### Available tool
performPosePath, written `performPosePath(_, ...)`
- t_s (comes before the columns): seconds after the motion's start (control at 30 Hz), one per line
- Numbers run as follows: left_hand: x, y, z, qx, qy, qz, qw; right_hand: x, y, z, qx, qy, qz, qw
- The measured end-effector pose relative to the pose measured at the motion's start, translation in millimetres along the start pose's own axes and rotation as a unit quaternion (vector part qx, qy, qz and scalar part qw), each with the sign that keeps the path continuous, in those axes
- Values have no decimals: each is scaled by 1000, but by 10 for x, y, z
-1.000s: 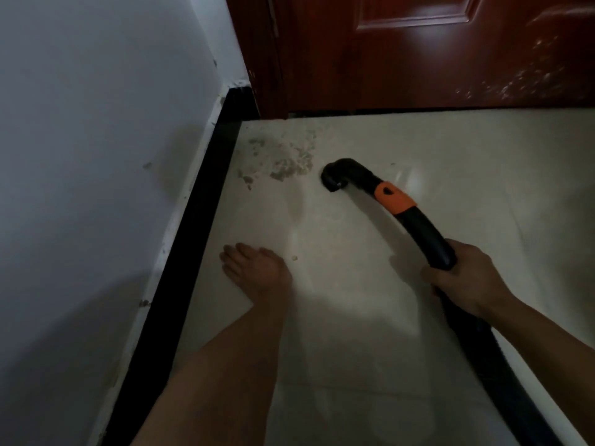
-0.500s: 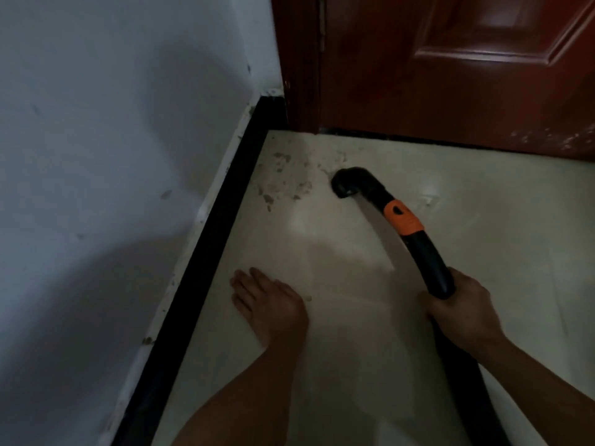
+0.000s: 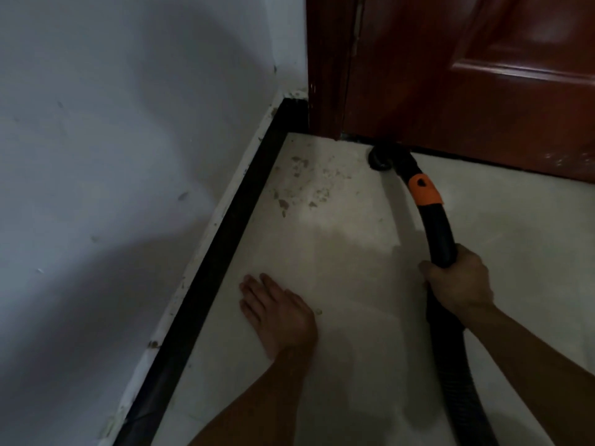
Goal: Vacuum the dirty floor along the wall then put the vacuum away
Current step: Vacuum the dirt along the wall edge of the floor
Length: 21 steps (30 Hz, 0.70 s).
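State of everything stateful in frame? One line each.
left hand: open, flat on the floor.
right hand: grips the vacuum hose.
nozzle: down at the foot of the door.
dirt: scattered near the corner, not yet vacuumed.
door: looks closed.

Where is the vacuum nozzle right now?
In the head view, the nozzle is at the foot of the red door, upper right of centre, just right of the dirt patch in the corner. The right hand grips its hose.
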<state>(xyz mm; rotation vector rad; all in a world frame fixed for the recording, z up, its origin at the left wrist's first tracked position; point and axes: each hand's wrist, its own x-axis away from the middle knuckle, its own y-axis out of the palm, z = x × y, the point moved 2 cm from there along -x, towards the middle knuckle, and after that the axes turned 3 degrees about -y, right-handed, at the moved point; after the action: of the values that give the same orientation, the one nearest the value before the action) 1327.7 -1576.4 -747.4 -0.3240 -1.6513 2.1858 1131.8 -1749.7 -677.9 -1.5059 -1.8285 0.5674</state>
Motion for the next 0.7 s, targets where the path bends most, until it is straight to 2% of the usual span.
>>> performPosePath(0.17, 15, -14, 7, -4, -9, -11, 1000, 240, -98, 214, 4, 0, -32, 999)
performPosePath(0.3, 6, -15, -4, -8, -14, -19, 1000, -131, -26, -18, 2, -11, -22, 1000)
performPosePath(0.43, 10, 20, -16, -3, -12, -15, 1000, -338, 103, -209, -28, -8, -51, 998)
performPosePath(0.6, 4, 12, 7, 7, -11, -17, 1000, 262, -120, 240, -14, -4, -45, 999)
performPosePath(0.7, 13, 20, 2, 12, -11, -16, 1000, 630, -191, 456, 19, -19, -100, 995)
